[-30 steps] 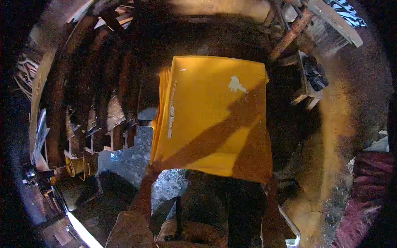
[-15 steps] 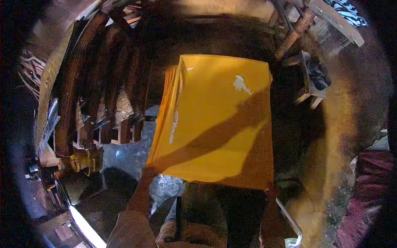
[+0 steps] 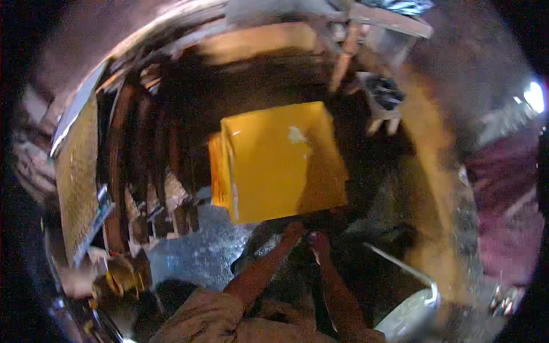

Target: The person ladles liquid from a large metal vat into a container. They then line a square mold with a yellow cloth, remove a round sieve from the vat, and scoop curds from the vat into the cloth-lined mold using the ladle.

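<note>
A stack of large yellow sheets (image 3: 280,171) lies ahead of me, with a pale torn patch on its top face and layered edges down its left side. My left hand (image 3: 293,231) is just below the stack's near edge; whether it touches that edge I cannot tell. Beside it, slightly lower and to the right, is my right hand (image 3: 319,242), close to the left one. Both hands are small, dark and blurred, so their fingers do not show clearly and nothing can be made out in them.
Dark wooden slats (image 3: 123,166) stand to the left beside a woven panel (image 3: 80,177). A yellow metal part (image 3: 121,279) sits at lower left. A small stool with dark items (image 3: 384,94) is at upper right. Maroon cloth (image 3: 509,200) hangs right, and a pale rod (image 3: 400,264) slants at lower right.
Both hands have left the stack's near corners and come together at the middle, below its near edge. The view has shifted, and the stack appears smaller and turned.
</note>
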A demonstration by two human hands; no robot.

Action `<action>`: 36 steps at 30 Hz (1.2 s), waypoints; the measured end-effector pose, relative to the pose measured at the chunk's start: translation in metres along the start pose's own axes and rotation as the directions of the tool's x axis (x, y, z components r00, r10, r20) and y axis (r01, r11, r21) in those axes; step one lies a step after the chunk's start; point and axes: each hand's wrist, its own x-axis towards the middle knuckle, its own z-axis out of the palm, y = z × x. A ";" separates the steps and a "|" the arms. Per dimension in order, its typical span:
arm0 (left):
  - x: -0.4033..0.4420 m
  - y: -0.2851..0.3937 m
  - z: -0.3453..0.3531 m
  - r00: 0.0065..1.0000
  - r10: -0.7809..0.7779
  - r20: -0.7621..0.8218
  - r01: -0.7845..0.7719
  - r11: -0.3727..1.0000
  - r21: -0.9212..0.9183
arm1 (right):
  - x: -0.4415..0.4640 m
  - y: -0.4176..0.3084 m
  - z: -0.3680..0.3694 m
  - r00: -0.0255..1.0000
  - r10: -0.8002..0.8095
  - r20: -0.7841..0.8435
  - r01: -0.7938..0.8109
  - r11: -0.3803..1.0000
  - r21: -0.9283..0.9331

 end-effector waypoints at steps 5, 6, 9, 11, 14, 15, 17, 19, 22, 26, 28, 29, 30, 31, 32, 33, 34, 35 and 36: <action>-0.036 0.186 0.050 0.840 -0.354 0.411 0.061 0.815 0.576 | -0.106 -0.006 -0.078 0.942 -0.224 -0.250 0.310 0.867 0.391; -0.039 0.185 0.036 0.831 -0.385 0.402 0.042 0.764 0.644 | -0.133 -0.001 -0.107 0.893 -0.322 -0.314 0.444 0.741 0.504; -0.007 0.150 -0.039 0.566 -0.778 0.272 -0.120 0.248 0.961 | -0.231 0.014 -0.186 0.707 -0.233 -0.668 0.498 0.834 0.237; 0.005 0.151 -0.088 0.421 -0.889 0.179 -0.267 0.067 0.961 | -0.311 -0.016 -0.192 0.381 -0.409 -0.829 -0.082 0.879 -0.471; 0.015 0.190 -0.147 0.327 -0.942 0.078 -0.122 0.040 0.992 | -0.403 -0.002 -0.216 0.345 -0.341 -0.874 -0.457 0.753 -0.474; 0.016 0.203 -0.158 0.309 -0.950 0.042 -0.074 0.020 0.997 | -0.431 0.010 -0.221 0.321 -0.242 -0.916 -0.542 0.746 -0.387; 0.021 0.218 -0.166 0.311 -0.950 0.010 -0.006 0.009 1.000 | -0.479 -0.008 -0.179 0.338 -0.302 -0.891 -0.609 0.652 -0.452; 0.020 0.229 -0.158 0.333 -0.943 0.004 0.059 0.025 0.998 | -0.499 -0.012 -0.159 0.313 -0.306 -0.899 -0.747 0.506 -0.432; 0.028 0.236 -0.128 0.373 -0.925 0.066 0.134 0.124 0.983 | -0.500 0.001 -0.172 0.380 -0.427 -0.820 -0.805 0.285 -0.521; 0.012 0.227 -0.036 0.491 -0.834 0.251 0.176 0.377 0.909 | -0.504 -0.018 -0.208 0.383 -0.427 -0.819 -0.860 0.158 -0.484; -0.018 0.219 0.029 0.563 -0.754 0.339 0.164 0.504 0.848 | -0.481 -0.004 -0.256 0.227 -0.078 -0.971 -0.885 0.399 -0.239; -0.033 0.217 0.048 0.581 -0.723 0.375 0.167 0.556 0.814 | -0.477 -0.009 -0.247 0.164 -0.176 -0.971 -0.923 0.320 -0.214; -0.058 0.222 0.066 0.606 -0.688 0.400 0.143 0.589 0.795 | -0.443 0.039 -0.290 0.265 -0.336 -0.904 -0.918 0.199 -0.343; -0.088 0.230 0.083 0.627 -0.648 0.432 0.112 0.624 0.773 | -0.441 0.023 -0.279 0.230 -0.070 -0.971 -0.891 0.385 -0.239; -0.125 0.236 0.096 0.605 -0.654 0.453 0.104 0.629 0.770 | -0.430 0.033 -0.278 0.224 -0.171 -0.960 -0.895 0.353 -0.272; -0.154 0.240 0.098 0.582 -0.667 0.466 0.095 0.625 0.775 | -0.426 0.033 -0.276 0.294 -0.116 -0.949 -0.870 0.377 -0.316; -0.165 0.225 0.093 0.521 -0.711 0.473 0.101 0.601 0.793 | -0.401 0.056 -0.289 0.241 -0.141 -0.960 -0.885 0.375 -0.277; -0.195 0.225 0.099 0.488 -0.756 0.437 0.097 0.544 0.833 | -0.416 0.045 -0.272 0.337 -0.148 -0.930 -0.869 0.331 -0.367; -0.214 0.216 0.102 0.467 -0.782 0.413 0.069 0.497 0.865 | -0.423 0.043 -0.259 0.360 -0.216 -0.908 -0.839 0.351 -0.416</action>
